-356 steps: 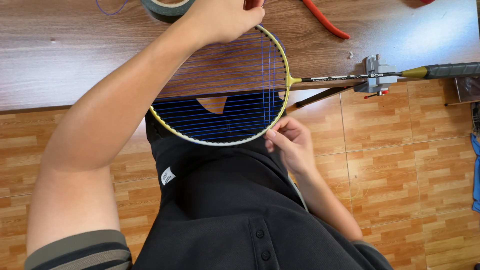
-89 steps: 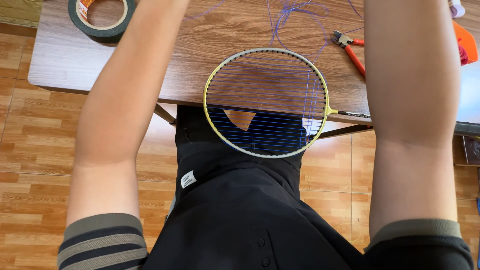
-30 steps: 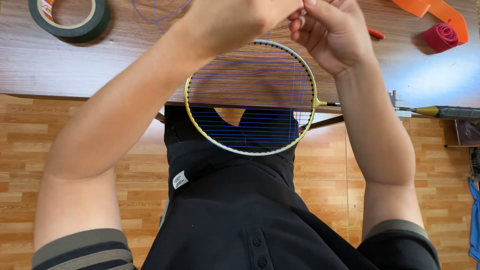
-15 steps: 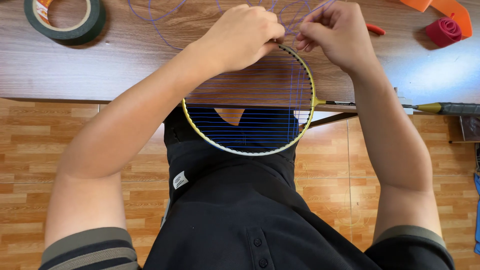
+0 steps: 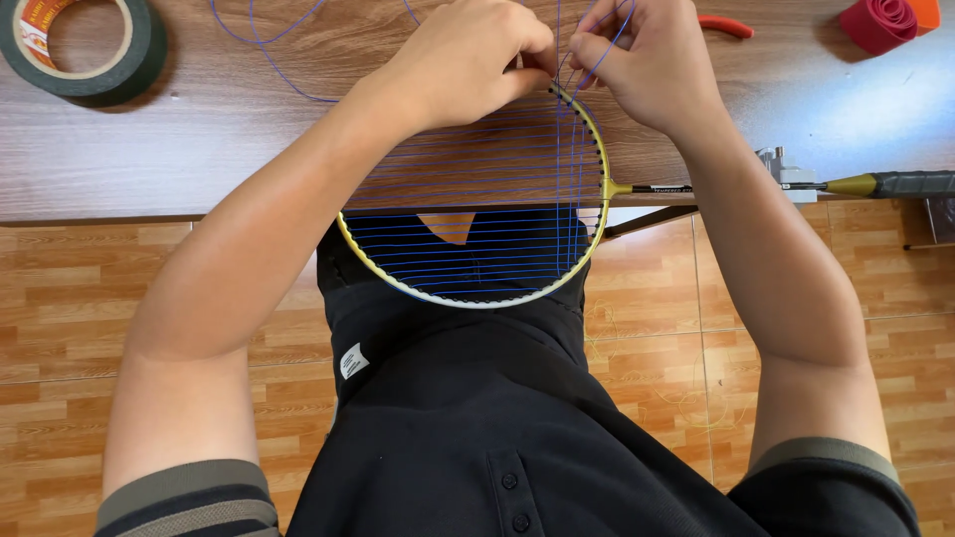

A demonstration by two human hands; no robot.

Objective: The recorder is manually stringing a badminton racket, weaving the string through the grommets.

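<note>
A yellow-framed badminton racket lies half over the near edge of a wooden table, strung with blue string; its shaft runs right to a dark grip held in a metal clamp. My left hand rests on the far rim of the racket head, fingers curled on the frame. My right hand is just beside it, pinching a strand of the loose blue string at the rim. Loose string loops away over the table towards the far left.
A roll of dark green tape lies at the table's far left. Red-handled pliers and a red roll of grip wrap sit at the far right. Below the table edge is a wood-pattern tile floor and my black shirt.
Both hands have come together at the racket's far rim. My right hand dropped from above the frame to the rim and now pinches the string beside my left hand.
</note>
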